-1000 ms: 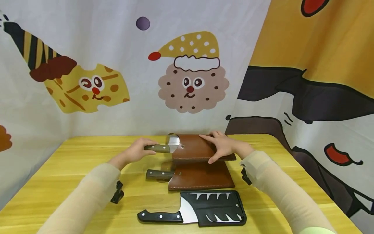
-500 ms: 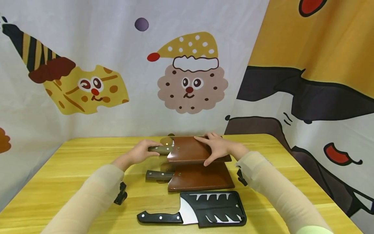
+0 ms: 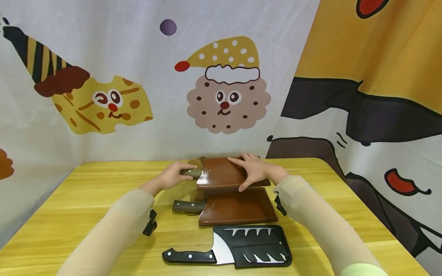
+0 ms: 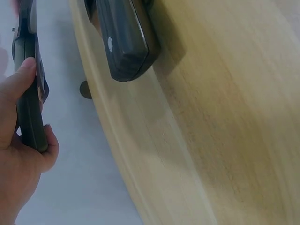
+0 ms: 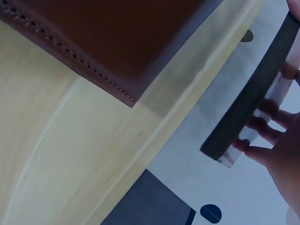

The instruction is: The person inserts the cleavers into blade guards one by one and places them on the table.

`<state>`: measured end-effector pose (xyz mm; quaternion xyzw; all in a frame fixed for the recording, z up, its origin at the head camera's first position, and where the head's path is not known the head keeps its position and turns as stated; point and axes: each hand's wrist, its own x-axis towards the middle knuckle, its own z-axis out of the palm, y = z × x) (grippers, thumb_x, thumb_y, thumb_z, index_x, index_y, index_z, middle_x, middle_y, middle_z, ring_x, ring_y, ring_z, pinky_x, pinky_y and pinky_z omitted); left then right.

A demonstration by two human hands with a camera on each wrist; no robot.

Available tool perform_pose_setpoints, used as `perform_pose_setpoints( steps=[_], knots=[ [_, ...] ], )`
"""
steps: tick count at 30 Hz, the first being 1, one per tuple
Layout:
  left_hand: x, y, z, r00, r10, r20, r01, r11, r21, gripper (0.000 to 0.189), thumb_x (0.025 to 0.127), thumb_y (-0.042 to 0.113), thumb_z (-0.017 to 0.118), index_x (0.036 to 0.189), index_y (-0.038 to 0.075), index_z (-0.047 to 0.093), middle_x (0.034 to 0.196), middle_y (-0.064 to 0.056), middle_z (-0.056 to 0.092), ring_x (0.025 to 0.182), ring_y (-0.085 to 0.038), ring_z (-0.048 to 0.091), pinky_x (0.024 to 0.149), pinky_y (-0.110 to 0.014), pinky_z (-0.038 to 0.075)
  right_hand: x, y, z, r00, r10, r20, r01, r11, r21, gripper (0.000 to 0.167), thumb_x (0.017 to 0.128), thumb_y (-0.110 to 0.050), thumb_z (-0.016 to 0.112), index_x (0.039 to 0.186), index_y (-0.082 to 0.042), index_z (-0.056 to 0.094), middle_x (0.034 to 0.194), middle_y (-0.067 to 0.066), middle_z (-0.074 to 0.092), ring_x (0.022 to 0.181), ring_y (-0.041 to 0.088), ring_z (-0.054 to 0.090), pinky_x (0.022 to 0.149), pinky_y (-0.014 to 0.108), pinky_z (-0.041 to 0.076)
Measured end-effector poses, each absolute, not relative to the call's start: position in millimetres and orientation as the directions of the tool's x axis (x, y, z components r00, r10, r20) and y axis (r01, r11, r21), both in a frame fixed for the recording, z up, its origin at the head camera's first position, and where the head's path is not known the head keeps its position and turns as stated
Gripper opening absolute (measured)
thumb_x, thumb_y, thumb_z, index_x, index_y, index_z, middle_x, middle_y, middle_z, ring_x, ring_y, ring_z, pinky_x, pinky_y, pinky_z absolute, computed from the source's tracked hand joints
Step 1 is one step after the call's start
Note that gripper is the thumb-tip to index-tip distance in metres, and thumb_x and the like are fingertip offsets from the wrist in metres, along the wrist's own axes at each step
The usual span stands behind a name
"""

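Note:
At the back of the table in the head view, my left hand (image 3: 172, 175) grips the olive-green handle (image 3: 192, 172) of a knife. In the left wrist view the thumb and fingers wrap that handle. The knife's blade is hidden inside a brown leather sheath (image 3: 219, 172). My right hand (image 3: 256, 170) holds the sheath at its right part, thumb at the near edge and fingers over the far edge. The right wrist view shows the fingertips pressed on the sheath's flat side, seen edge-on. Knife and sheath are held above the table.
Just in front lies a second brown sheath (image 3: 238, 209) with a dark knife handle (image 3: 188, 206) sticking out left. Nearest is a cleaver with a black handle (image 3: 190, 256), its blade partly in a black plastic guard (image 3: 260, 245). A printed curtain (image 3: 138, 145) hangs behind the yellow wooden table (image 3: 103, 184).
The strip of blade seen between handle and sheath has gone into the sheath. My left hand moved right with the handle, and my right hand moved left with the sheath.

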<state>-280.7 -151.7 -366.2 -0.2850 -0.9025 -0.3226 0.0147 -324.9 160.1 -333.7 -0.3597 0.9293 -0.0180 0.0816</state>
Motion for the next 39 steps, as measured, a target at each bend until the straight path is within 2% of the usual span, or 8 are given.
perform_pose_setpoints(
  steps=[5, 15, 22, 32, 36, 39],
  knots=[
    [-287.9, -152.1, -372.1, -0.832, 0.512, 0.214, 0.537, 0.643, 0.547, 0.038, 0.085, 0.006, 0.066, 0.121, -0.006, 0.06, 0.107, -0.021, 0.065, 0.091, -0.027, 0.06, 0.081, -0.041, 0.048, -332.1, 156.1, -341.2, -0.735, -0.66, -0.157, -0.656, 0.75, -0.082, 0.111, 0.063, -0.057, 0.077, 0.151, -0.024, 0.018, 0.146, 0.023, 0.028, 0.133, 0.042, 0.028, 0.105, 0.061, 0.026],
    [-295.5, -152.3, -386.2, -0.836, 0.517, 0.183, 0.524, 0.656, 0.543, 0.037, 0.085, 0.003, 0.064, 0.12, -0.009, 0.058, 0.113, -0.025, 0.063, 0.098, -0.035, 0.06, 0.086, -0.046, 0.048, -342.5, 152.6, -365.1, -0.749, -0.637, -0.183, -0.628, 0.77, -0.112, 0.11, 0.064, -0.058, 0.076, 0.151, -0.024, 0.018, 0.149, 0.023, 0.024, 0.136, 0.044, 0.023, 0.108, 0.061, 0.021],
    [-301.2, -153.8, -392.2, -0.871, 0.478, 0.115, 0.454, 0.691, 0.563, 0.039, 0.088, 0.004, 0.062, 0.124, -0.006, 0.056, 0.118, -0.025, 0.06, 0.103, -0.034, 0.057, 0.087, -0.044, 0.047, -349.2, 152.3, -376.7, -0.755, -0.627, -0.192, -0.61, 0.779, -0.148, 0.106, 0.065, -0.057, 0.075, 0.151, -0.025, 0.021, 0.152, 0.024, 0.019, 0.138, 0.046, 0.02, 0.108, 0.062, 0.021],
    [-304.6, -155.7, -398.2, -0.895, 0.446, 0.024, 0.37, 0.711, 0.598, 0.04, 0.09, 0.007, 0.059, 0.129, -0.004, 0.053, 0.122, -0.025, 0.058, 0.097, -0.026, 0.056, 0.078, -0.035, 0.046, -353.1, 148.0, -385.7, -0.76, -0.587, -0.279, -0.532, 0.808, -0.252, 0.106, 0.068, -0.056, 0.075, 0.151, -0.025, 0.018, 0.156, 0.021, 0.009, 0.141, 0.044, 0.012, 0.109, 0.062, 0.019],
    [-303.8, -155.3, -401.9, -0.907, 0.42, -0.035, 0.305, 0.713, 0.631, 0.041, 0.092, 0.007, 0.057, 0.132, -0.002, 0.051, 0.128, -0.023, 0.055, 0.103, -0.028, 0.055, 0.082, -0.036, 0.046, -354.3, 146.1, -387.3, -0.755, -0.564, -0.335, -0.492, 0.824, -0.28, 0.102, 0.071, -0.055, 0.073, 0.151, -0.025, 0.017, 0.158, 0.017, 0.003, 0.143, 0.04, 0.005, 0.111, 0.06, 0.013],
    [-303.9, -155.6, -404.5, -0.918, 0.397, -0.022, 0.296, 0.72, 0.627, 0.042, 0.091, 0.005, 0.058, 0.131, -0.004, 0.051, 0.124, -0.024, 0.057, 0.102, -0.028, 0.056, 0.086, -0.039, 0.047, -356.7, 144.6, -387.8, -0.759, -0.568, -0.319, -0.499, 0.821, -0.276, 0.095, 0.076, -0.056, 0.069, 0.151, -0.022, 0.021, 0.158, 0.016, 0.006, 0.143, 0.041, 0.006, 0.111, 0.061, 0.014]
  ],
)
